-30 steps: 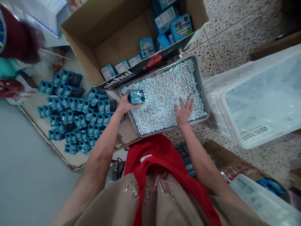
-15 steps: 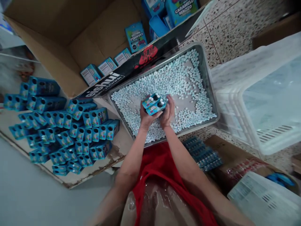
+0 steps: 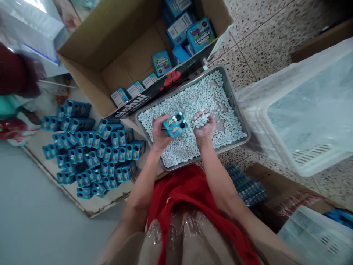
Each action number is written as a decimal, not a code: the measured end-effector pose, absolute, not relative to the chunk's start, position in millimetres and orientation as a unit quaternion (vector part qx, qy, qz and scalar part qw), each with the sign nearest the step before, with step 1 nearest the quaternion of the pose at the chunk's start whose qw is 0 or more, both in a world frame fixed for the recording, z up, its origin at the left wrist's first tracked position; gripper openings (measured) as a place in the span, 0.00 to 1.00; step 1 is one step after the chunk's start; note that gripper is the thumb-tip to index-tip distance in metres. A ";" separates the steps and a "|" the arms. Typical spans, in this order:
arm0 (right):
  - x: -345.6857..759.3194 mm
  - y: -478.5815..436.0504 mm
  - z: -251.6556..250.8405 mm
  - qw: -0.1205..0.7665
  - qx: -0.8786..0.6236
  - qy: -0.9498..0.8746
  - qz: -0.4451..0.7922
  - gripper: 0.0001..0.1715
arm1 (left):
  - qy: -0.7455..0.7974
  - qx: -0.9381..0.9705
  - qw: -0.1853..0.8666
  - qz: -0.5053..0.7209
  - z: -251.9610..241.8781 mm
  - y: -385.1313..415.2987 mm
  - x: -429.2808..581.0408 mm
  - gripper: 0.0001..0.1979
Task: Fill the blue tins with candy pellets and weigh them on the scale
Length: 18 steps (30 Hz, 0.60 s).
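Note:
My left hand (image 3: 159, 135) grips a pair of small blue candy boxes (image 3: 177, 129) side by side, with the round holes in their tops facing up. A few white candies lie on those tops, around the holes. Palm up beside them, my right hand (image 3: 205, 133) is cupped round a heap of pale blue and white candies (image 3: 200, 120). Both hands are over a metal tray (image 3: 236, 105), whose bottom is spread with many loose candies (image 3: 182, 96); patches of bare metal show at its right side.
Many blue candy boxes (image 3: 110, 156) stand in rows on the table at left. A cardboard carton (image 3: 91, 48) with larger blue packs (image 3: 200, 35) adjoins the tray's far side. A white plastic crate (image 3: 275, 147) stands at right. Another person's dark red sleeve (image 3: 16, 73) shows at far left.
My right hand has left the boxes and moved right, and now holds a scoop of candies. The boxes, in my left hand, have shifted slightly left. The view has swung a little.

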State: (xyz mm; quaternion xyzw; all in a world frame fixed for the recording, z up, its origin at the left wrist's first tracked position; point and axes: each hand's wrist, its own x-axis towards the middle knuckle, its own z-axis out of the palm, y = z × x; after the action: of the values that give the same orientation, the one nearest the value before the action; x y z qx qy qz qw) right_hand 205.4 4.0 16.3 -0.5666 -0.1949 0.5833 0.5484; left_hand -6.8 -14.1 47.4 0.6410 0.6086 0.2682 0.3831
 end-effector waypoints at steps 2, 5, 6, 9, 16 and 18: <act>202.4 6.4 35.4 0.561 -0.547 -0.199 0.588 0.35 | 0.603 0.648 0.378 0.271 49.2 -11.7 -19.3 0.33; 191.5 10.2 73.0 0.591 -0.507 -0.228 0.585 0.30 | 0.557 0.643 0.401 0.339 39.1 -11.0 -21.1 0.30; 186.5 11.6 85.3 0.605 -0.489 -0.229 0.586 0.29 | 0.547 0.635 0.402 0.369 34.0 -11.0 -18.7 0.31; 172.3 17.0 113.4 0.637 -0.439 -0.211 0.598 0.28 | 0.528 0.613 0.408 0.423 18.7 -10.6 -9.4 0.35; 161.2 27.6 124.5 0.651 -0.453 -0.269 0.546 0.27 | 0.509 0.616 0.428 0.422 2.9 -13.1 -7.6 0.39; 158.5 26.1 120.8 0.637 -0.453 -0.300 0.546 0.28 | 0.511 0.616 0.424 0.424 1.4 -13.2 -9.5 0.39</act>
State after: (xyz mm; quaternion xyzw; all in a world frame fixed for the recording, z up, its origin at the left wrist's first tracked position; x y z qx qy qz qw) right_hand 158.5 26.1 120.8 -0.4534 -0.3004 0.5458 0.6374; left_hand -9.5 -13.2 1.4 0.6161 0.5107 0.4243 0.4238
